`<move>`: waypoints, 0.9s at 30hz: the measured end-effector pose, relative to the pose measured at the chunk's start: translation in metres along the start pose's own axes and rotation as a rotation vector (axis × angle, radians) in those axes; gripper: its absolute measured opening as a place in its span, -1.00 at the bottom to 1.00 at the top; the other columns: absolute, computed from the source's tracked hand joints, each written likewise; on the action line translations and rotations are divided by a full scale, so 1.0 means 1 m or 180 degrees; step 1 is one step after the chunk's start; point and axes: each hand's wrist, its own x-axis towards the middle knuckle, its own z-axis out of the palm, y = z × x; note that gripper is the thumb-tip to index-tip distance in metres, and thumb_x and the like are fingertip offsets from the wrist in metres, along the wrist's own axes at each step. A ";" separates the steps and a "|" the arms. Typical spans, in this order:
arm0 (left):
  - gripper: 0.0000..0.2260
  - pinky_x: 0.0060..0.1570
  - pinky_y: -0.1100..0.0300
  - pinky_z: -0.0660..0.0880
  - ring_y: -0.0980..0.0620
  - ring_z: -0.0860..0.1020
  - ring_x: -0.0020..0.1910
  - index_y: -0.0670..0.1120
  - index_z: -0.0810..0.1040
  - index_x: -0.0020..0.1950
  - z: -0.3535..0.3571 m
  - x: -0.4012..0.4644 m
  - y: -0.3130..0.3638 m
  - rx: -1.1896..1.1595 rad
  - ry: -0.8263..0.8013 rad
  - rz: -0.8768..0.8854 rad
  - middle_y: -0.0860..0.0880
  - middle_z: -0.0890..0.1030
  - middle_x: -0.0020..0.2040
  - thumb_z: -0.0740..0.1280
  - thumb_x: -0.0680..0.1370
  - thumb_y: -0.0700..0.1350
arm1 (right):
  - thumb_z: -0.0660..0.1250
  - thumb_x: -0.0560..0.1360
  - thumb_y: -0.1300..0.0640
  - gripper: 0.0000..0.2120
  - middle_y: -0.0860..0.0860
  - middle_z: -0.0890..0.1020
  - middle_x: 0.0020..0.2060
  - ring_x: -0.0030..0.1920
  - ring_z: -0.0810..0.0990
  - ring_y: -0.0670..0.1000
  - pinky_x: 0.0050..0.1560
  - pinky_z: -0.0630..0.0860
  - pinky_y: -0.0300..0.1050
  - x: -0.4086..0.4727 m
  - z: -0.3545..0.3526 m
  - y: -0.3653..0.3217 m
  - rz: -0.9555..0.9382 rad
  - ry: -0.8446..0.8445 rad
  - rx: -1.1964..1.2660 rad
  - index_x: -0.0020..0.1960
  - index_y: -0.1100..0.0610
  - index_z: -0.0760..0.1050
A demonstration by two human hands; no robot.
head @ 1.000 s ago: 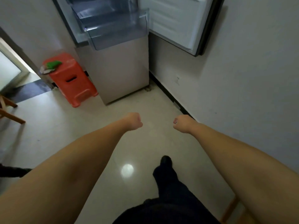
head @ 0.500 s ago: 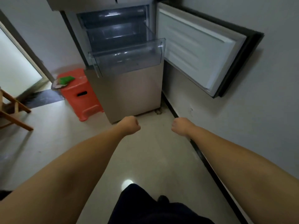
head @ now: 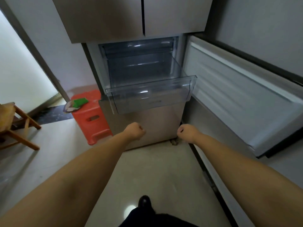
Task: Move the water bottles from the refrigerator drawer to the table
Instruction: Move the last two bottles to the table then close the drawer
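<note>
Both fists, left hand [head: 134,131] and right hand [head: 186,132], curled tight, holding nothing, short of pulled-out drawer [head: 150,95]; no bottles visible inside.

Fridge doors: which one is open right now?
The lower compartment door, swung out to the right with its white inner lining showing beside the pulled-out clear drawer. The two upper doors are shut, flush, with only a thin seam between them.

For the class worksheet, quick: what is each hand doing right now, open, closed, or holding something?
Left hand: closed in a fist, holding nothing.
Right hand: closed in a fist, holding nothing.
</note>
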 end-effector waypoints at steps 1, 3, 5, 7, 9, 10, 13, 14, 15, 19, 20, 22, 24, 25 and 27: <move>-0.85 -0.33 0.24 0.40 -0.06 0.55 -0.17 -0.16 0.55 -0.03 -0.009 0.011 0.000 -0.0408 -0.0021 -0.0146 -0.17 0.59 -0.12 0.21 0.59 -0.14 | 0.18 0.57 0.22 -0.86 0.23 0.61 0.09 0.04 0.59 0.17 0.10 0.50 -0.02 0.014 -0.005 -0.008 0.0095 0.0028 0.0234 0.01 0.19 0.51; -0.86 -0.30 0.22 0.41 -0.08 0.56 -0.23 -0.16 0.49 0.02 -0.026 0.030 0.003 -0.1380 -0.0030 -0.0469 -0.14 0.57 -0.16 0.16 0.63 -0.15 | 0.16 0.59 0.22 -0.90 0.21 0.60 -0.01 -0.16 0.57 0.09 -0.06 0.54 -0.03 0.037 -0.010 -0.023 0.0270 0.0052 0.1096 -0.01 0.15 0.45; -0.87 -0.29 0.20 0.41 -0.03 0.53 -0.32 -0.18 0.46 0.04 -0.037 0.048 0.010 -0.2229 0.0049 -0.0751 -0.13 0.53 -0.23 0.14 0.64 -0.18 | 0.14 0.61 0.19 -0.87 0.15 0.58 -0.05 -0.28 0.55 0.00 -0.23 0.51 -0.12 0.054 -0.013 -0.036 0.0414 -0.0004 0.2008 0.05 0.18 0.46; -0.85 -0.28 0.20 0.40 -0.01 0.54 -0.37 -0.18 0.46 0.06 -0.043 0.064 0.019 -0.2767 0.0168 -0.0914 -0.14 0.56 -0.22 0.11 0.64 -0.21 | 0.14 0.63 0.16 -0.80 0.13 0.57 -0.02 -0.27 0.56 -0.03 -0.24 0.51 -0.17 0.069 -0.019 -0.043 0.0475 0.0049 0.2548 0.18 0.20 0.45; -0.74 -0.28 0.21 0.37 0.03 0.59 -0.46 -0.20 0.39 0.28 -0.048 0.076 0.027 -0.3190 0.0231 -0.0975 -0.15 0.60 -0.16 0.06 0.64 -0.24 | 0.15 0.64 0.16 -0.74 0.11 0.57 0.01 -0.22 0.58 -0.02 -0.22 0.52 -0.18 0.081 -0.030 -0.048 0.0479 0.0112 0.3041 0.27 0.22 0.43; -0.68 -0.29 0.19 0.39 0.04 0.60 -0.45 -0.22 0.32 0.38 -0.051 0.084 0.030 -0.3434 0.0266 -0.1005 -0.18 0.63 -0.05 0.03 0.64 -0.25 | 0.15 0.64 0.17 -0.72 0.10 0.56 0.02 -0.20 0.59 -0.02 -0.20 0.54 -0.18 0.091 -0.038 -0.050 0.0484 0.0120 0.3276 0.31 0.22 0.41; -0.61 -0.19 0.10 0.49 -0.03 0.58 -0.19 -0.24 0.17 0.50 -0.058 0.103 0.033 -0.4193 0.0443 -0.1125 -0.23 0.57 0.19 -0.03 0.65 -0.29 | 0.14 0.64 0.21 -0.66 0.10 0.55 0.05 -0.02 0.62 0.07 -0.07 0.56 -0.11 0.118 -0.059 -0.047 0.0596 0.0197 0.3871 0.40 0.21 0.32; -0.59 -0.08 0.07 0.51 -0.08 0.60 -0.04 -0.23 0.14 0.52 -0.059 0.107 0.034 -0.4428 0.0510 -0.1170 -0.23 0.56 0.20 -0.05 0.65 -0.31 | 0.13 0.64 0.21 -0.63 0.12 0.54 0.11 0.05 0.61 0.09 -0.07 0.56 -0.10 0.124 -0.066 -0.047 0.0652 0.0197 0.4062 0.43 0.21 0.28; -0.57 0.04 0.03 0.50 -0.12 0.58 0.14 -0.22 0.12 0.53 -0.062 0.112 0.035 -0.4652 0.0575 -0.1175 -0.23 0.53 0.25 -0.05 0.64 -0.32 | 0.11 0.65 0.20 -0.60 0.14 0.52 0.18 0.07 0.59 0.10 -0.10 0.56 -0.10 0.132 -0.073 -0.047 0.0688 0.0191 0.4239 0.47 0.21 0.24; -0.71 0.25 -0.03 0.40 -0.15 0.42 0.39 -0.25 0.38 0.29 -0.070 0.131 0.044 -0.5389 0.0663 -0.1258 -0.23 0.53 0.22 -0.02 0.64 -0.33 | 0.05 0.67 0.16 -0.56 0.20 0.44 0.36 0.22 0.56 0.14 -0.06 0.55 -0.09 0.163 -0.093 -0.042 0.0788 0.0022 0.4668 0.53 0.21 0.13; -0.76 0.22 -0.04 0.41 -0.16 0.42 0.38 -0.23 0.42 0.12 -0.071 0.135 0.049 -0.5417 0.0628 -0.1280 -0.22 0.55 0.09 -0.02 0.63 -0.34 | 0.04 0.68 0.17 -0.58 0.21 0.44 0.36 0.21 0.57 0.15 -0.02 0.54 -0.07 0.170 -0.097 -0.039 0.0790 -0.0052 0.4701 0.52 0.21 0.14; -0.75 0.19 -0.05 0.42 -0.16 0.47 0.31 -0.20 0.40 0.02 -0.074 0.142 0.056 -0.5472 0.0626 -0.1333 -0.19 0.54 0.01 -0.04 0.60 -0.39 | 0.02 0.67 0.22 -0.68 0.21 0.50 0.30 0.04 0.62 0.12 -0.08 0.54 -0.09 0.181 -0.103 -0.035 0.0792 -0.0178 0.4678 0.40 0.24 0.28; -0.72 0.26 -0.04 0.41 -0.13 0.55 0.09 -0.19 0.39 0.10 -0.069 0.149 0.059 -0.5478 0.0746 -0.1368 -0.17 0.54 0.00 -0.06 0.59 -0.40 | 0.01 0.65 0.28 -0.77 0.18 0.60 0.10 -0.14 0.61 0.06 -0.24 0.55 -0.13 0.192 -0.106 -0.031 0.0872 -0.0219 0.4633 0.22 0.26 0.37; -0.72 0.29 -0.03 0.41 -0.10 0.56 -0.04 -0.20 0.39 0.11 -0.068 0.154 0.060 -0.5543 0.0818 -0.1336 -0.16 0.56 -0.06 -0.06 0.60 -0.39 | -0.01 0.63 0.31 -0.74 0.16 0.62 -0.03 -0.19 0.61 0.05 -0.33 0.56 -0.15 0.198 -0.108 -0.032 0.0864 -0.0260 0.4586 0.25 0.27 0.36; -0.76 0.26 0.00 0.44 -0.05 0.55 -0.17 -0.20 0.38 0.14 -0.068 0.163 0.064 -0.5689 0.0984 -0.1225 -0.13 0.60 -0.21 -0.03 0.61 -0.36 | -0.02 0.62 0.34 -0.68 0.13 0.59 -0.18 -0.23 0.60 0.03 -0.46 0.54 -0.21 0.211 -0.115 -0.036 0.0810 -0.0251 0.4606 0.33 0.26 0.32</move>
